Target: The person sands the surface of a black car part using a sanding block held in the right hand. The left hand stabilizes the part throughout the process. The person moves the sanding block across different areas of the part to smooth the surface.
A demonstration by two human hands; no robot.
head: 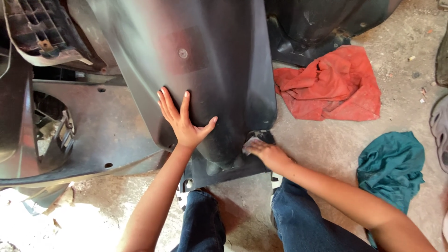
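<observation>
A large dusty black plastic body panel (219, 70) lies on the concrete floor in front of me. My left hand (183, 122) rests flat on it with fingers spread, pressing near its lower left part. My right hand (264, 153) is at the panel's lower right corner, fingers curled over a small grey pad or cloth (251, 143) against the panel's edge. My knees in blue jeans (298, 219) are just below.
A red rag (336, 84) lies crumpled on the floor to the right, a teal cloth (392, 168) nearer me. More dark plastic panels (93, 126) with holes lie to the left and at the top right (317, 28). Concrete floor (326, 144) shows between.
</observation>
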